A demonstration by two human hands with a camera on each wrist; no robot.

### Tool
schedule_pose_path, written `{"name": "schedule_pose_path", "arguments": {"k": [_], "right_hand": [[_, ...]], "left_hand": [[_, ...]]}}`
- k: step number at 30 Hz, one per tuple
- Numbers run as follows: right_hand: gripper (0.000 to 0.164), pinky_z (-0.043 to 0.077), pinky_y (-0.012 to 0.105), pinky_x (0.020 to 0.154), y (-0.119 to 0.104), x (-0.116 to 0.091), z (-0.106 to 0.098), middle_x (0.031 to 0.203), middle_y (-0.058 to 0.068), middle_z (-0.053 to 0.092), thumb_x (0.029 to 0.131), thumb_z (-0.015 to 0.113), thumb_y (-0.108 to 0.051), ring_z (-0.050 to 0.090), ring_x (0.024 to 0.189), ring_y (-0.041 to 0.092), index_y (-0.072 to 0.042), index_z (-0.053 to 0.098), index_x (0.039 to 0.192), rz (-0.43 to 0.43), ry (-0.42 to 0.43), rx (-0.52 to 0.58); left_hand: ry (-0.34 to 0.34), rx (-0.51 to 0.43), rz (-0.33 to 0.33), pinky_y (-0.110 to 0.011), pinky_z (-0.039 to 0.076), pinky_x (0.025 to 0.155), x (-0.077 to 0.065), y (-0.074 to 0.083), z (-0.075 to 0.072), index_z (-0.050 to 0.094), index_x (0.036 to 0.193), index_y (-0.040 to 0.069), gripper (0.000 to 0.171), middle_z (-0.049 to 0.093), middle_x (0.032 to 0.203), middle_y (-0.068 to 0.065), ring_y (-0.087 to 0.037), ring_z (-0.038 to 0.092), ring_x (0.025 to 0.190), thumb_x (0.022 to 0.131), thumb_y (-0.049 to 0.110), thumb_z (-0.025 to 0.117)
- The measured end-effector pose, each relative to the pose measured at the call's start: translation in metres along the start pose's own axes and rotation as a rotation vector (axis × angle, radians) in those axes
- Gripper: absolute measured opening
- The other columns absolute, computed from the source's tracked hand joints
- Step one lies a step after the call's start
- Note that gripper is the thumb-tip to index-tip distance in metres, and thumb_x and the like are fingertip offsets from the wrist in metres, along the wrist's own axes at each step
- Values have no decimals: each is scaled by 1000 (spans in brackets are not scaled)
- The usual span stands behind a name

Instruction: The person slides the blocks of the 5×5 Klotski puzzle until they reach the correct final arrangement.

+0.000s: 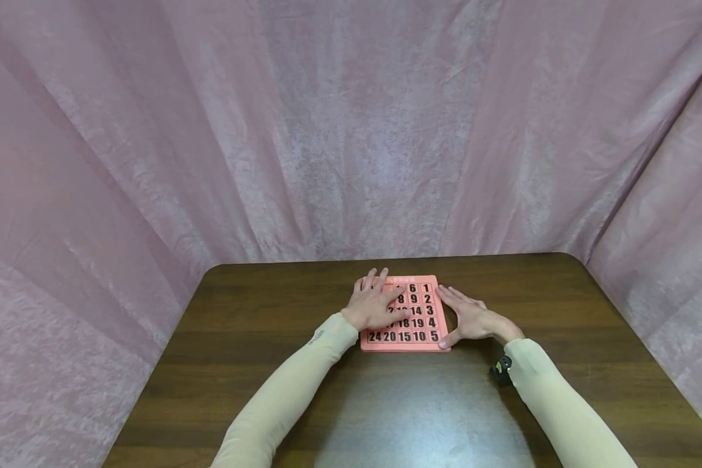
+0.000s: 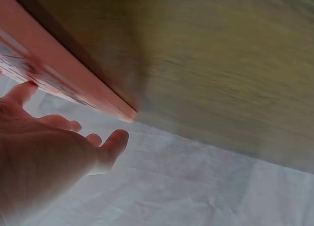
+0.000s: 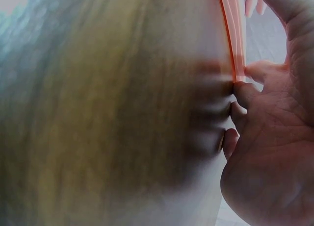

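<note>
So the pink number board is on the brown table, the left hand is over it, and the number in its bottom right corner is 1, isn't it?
Not quite: the bottom right number is 5, as the head view shows. The pink number board is on the brown table, with the left hand over it.

Both arms [image 1: 295, 387] reach forward, the left hand [image 1: 377, 308] palm down, fingers spread, the right hand [image 1: 472, 320] with thumb splayed wide.
</note>
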State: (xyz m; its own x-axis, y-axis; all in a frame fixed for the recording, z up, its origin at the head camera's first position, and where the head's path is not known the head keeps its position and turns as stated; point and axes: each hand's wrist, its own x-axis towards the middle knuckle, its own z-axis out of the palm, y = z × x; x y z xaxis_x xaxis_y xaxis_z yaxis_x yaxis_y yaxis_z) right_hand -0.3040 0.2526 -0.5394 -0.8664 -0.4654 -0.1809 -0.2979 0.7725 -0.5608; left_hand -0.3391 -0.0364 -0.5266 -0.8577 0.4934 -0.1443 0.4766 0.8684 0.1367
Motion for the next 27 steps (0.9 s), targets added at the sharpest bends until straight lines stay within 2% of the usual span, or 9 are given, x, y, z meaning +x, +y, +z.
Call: {"name": "schedule_pose_path", "arguments": {"k": [5, 7, 15, 21, 27], "right_hand": [[138, 17, 82, 123, -5, -2, -4, 182, 26, 15, 74, 93, -62, 13, 168, 53, -3, 18, 174, 0, -7, 1], [139, 16, 80, 125, -6, -2, -4, 183, 24, 13, 74, 93, -62, 11, 170, 50, -4, 17, 175, 17, -14, 1], [138, 18, 80, 125, -7, 1, -5, 183, 25, 12, 75, 95, -57, 11, 169, 51, -2, 16, 175, 30, -20, -25], [143, 17, 78, 126, 0, 4, -1, 184, 22, 12, 72, 95, -62, 9, 171, 48, -4, 15, 175, 33, -10, -5], [146, 15, 78, 127, 5, 5, 1, 185, 20, 10, 69, 95, -64, 7, 172, 47, -5, 14, 175, 42, -11, 14]], "left_hand": [[-4, -3, -5, -64, 19, 136, 0, -5, 2, 31, 171, 45, 78, 6, 187, -11, -39, 4, 174, 104, 82, 38], [-4, -6, -5, -65, 20, 135, 0, -7, 1, 31, 171, 45, 77, 7, 187, -11, -39, 4, 174, 104, 82, 39], [-6, -10, -11, -66, 20, 135, -6, -15, -2, 34, 170, 45, 73, 8, 187, -10, -40, 4, 174, 106, 76, 44], [1, -40, -12, -67, 21, 134, -11, -26, -2, 34, 170, 45, 73, 9, 187, -11, -42, 4, 173, 105, 76, 45], [-21, -58, -30, -67, 22, 134, -15, -33, -1, 35, 170, 44, 75, 7, 187, -11, -42, 1, 174, 104, 79, 43]]}}
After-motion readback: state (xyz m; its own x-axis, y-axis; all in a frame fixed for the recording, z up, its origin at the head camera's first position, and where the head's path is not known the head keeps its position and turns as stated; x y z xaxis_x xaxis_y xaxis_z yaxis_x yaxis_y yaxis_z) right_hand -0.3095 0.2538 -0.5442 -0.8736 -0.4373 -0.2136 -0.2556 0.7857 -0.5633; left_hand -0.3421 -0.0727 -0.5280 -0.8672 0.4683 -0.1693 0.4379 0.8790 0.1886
